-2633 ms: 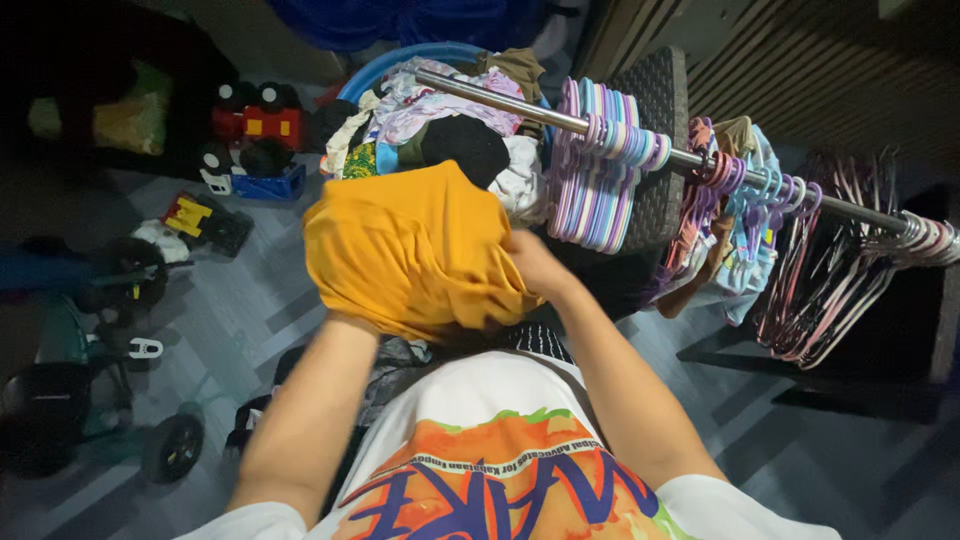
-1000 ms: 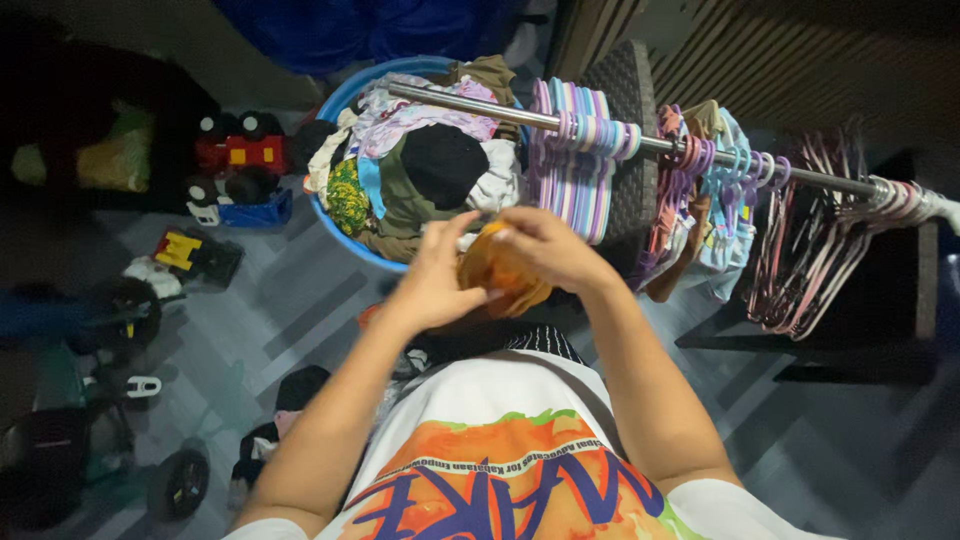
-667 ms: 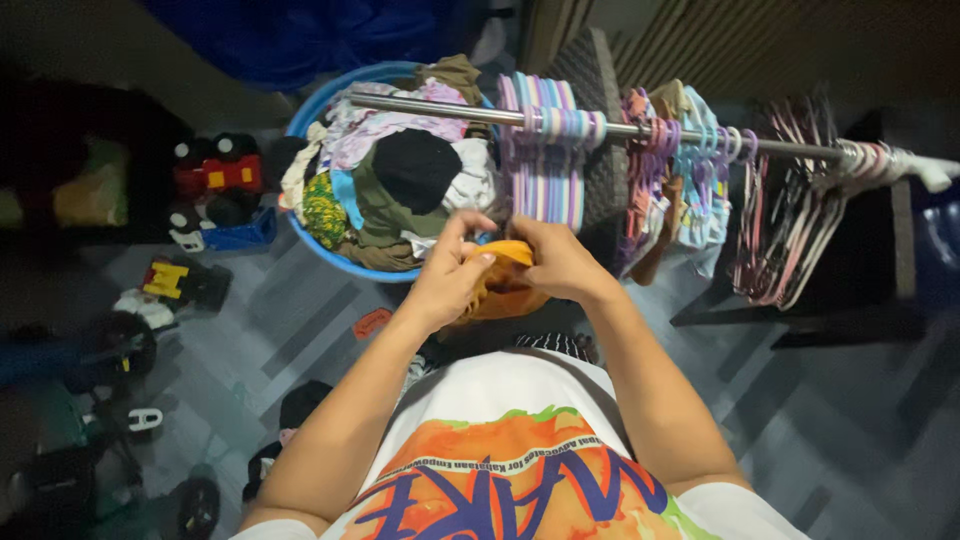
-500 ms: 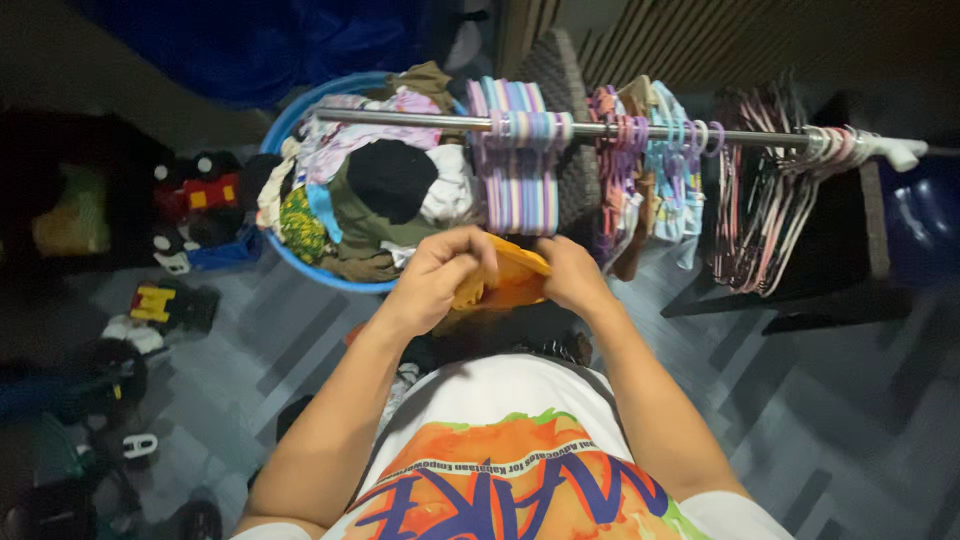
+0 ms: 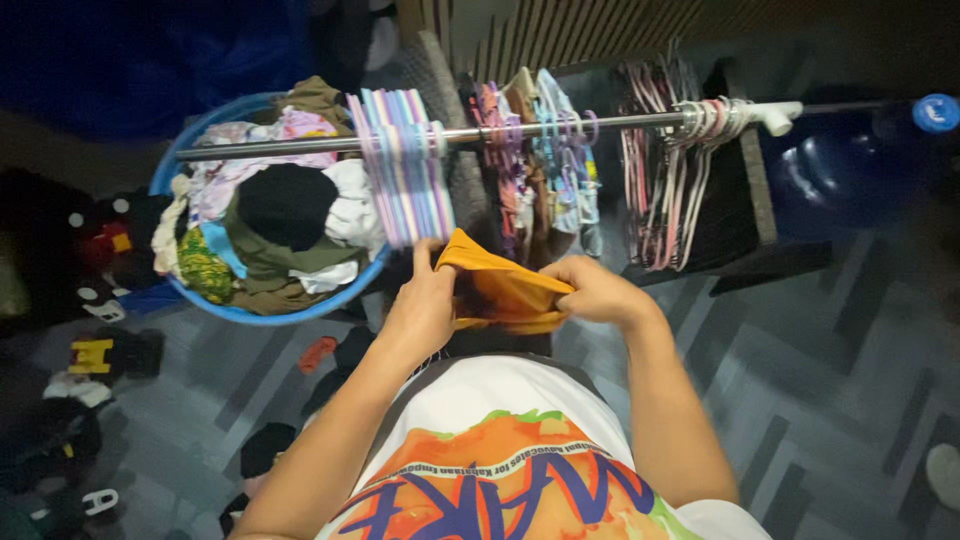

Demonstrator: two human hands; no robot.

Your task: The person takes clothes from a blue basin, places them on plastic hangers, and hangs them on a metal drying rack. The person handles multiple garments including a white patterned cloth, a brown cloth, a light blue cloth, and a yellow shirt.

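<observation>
Your left hand [image 5: 422, 305] and right hand [image 5: 600, 293] each keep a closed grip on the bunched orange garment [image 5: 503, 292], held between them just below the metal rail [image 5: 300, 148]. Pastel hangers [image 5: 405, 165] hang from that rail right above the garment; the blue laundry basket [image 5: 262, 312] sits under the rail's left end.

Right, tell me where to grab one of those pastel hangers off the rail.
Take the nearest hanger of the pastel hangers by its lower bar, coming up from below on the person's side. They hang packed tight on the metal rail, hooks crowded together, so the free bottom edges are the easiest part to pinch. Both hands are busy: left hand and right hand grip the orange garment.
</observation>
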